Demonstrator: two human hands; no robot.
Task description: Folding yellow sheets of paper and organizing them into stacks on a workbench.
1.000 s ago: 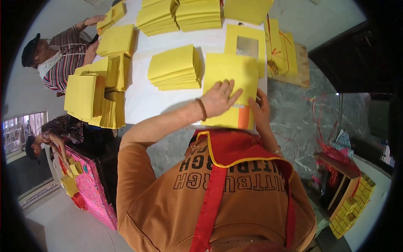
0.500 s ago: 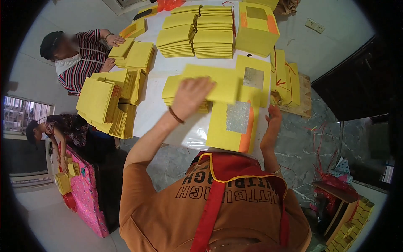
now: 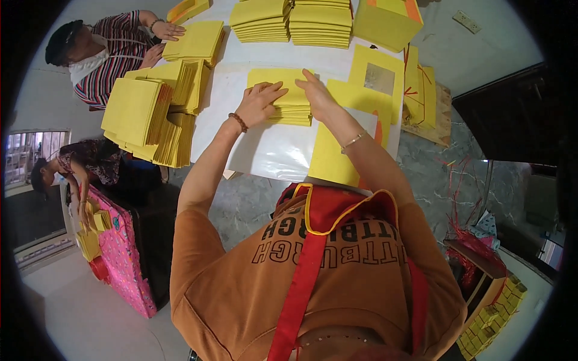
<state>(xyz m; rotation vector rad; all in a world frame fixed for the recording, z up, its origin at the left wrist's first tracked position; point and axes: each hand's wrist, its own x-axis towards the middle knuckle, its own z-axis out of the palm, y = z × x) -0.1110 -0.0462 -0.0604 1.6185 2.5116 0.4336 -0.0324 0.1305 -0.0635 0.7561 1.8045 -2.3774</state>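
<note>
A low stack of folded yellow paper pieces lies on the white-covered table in front of me. My left hand rests over the stack's left side, its fingers stretched across the top piece. Against the right edge stands my right hand, fingers extended and thumb side toward the pile. Neither hand grips anything. Beneath my right forearm lies a flat yellow sheet with an orange strip; the arm hides much of it. Another yellow sheet with a greyish square patch lies just beyond.
Tall stacks of yellow folded paper stand at the back, beside a yellow box. More piles crowd the table's left edge, where a person in stripes works. Another person bends over a pink-covered table.
My left hand has brought the yellow piece it was moving down onto the stack. My right hand has swung in from the right to the stack's edge. The view has shifted.
</note>
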